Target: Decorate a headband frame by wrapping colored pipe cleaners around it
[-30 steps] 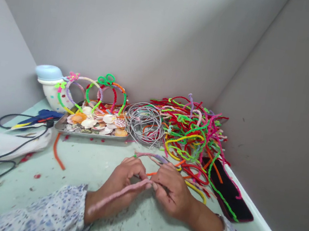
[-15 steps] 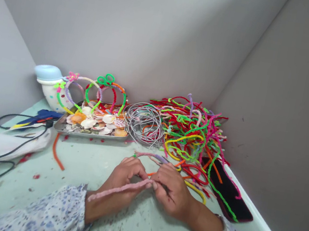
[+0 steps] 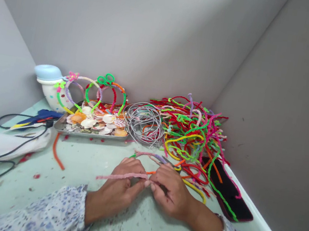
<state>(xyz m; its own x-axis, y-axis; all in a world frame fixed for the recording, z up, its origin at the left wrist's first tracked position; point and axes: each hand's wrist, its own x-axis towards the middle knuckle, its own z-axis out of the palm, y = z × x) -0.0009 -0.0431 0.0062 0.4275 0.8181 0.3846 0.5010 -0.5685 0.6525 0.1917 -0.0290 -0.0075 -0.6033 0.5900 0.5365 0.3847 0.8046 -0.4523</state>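
A fuzzy pink pipe cleaner [image 3: 120, 176] is pinched where my two hands meet. Its free end runs left across the back of my left hand [image 3: 123, 183]. Thumb and fingers of that hand are closed near the pinch point. My right hand [image 3: 172, 190], with a bangle at the wrist, is closed on the same spot. Just beyond my knuckles curves an arc of pink, lilac and green pipe cleaner [image 3: 146, 154]; its ends are hidden behind the hands, so I cannot tell whether they hold it. Part of an orange pipe cleaner [image 3: 150, 173] shows between the hands.
A tangled heap of coloured pipe cleaners [image 3: 190, 130] lies back right, partly over a black tray [image 3: 235, 209]. Beside it are a coil of grey wire [image 3: 145, 124], a metal tray [image 3: 94, 135] of shells and decorated headbands [image 3: 112, 86]. Left are a bottle [image 3: 51, 87], pliers [image 3: 37, 117] and black cables [image 3: 0, 156].
The free end of the pink pipe cleaner has swung upward, from lying by my left wrist to pointing almost level leftward. My left thumb has shifted slightly; both hands stay together.
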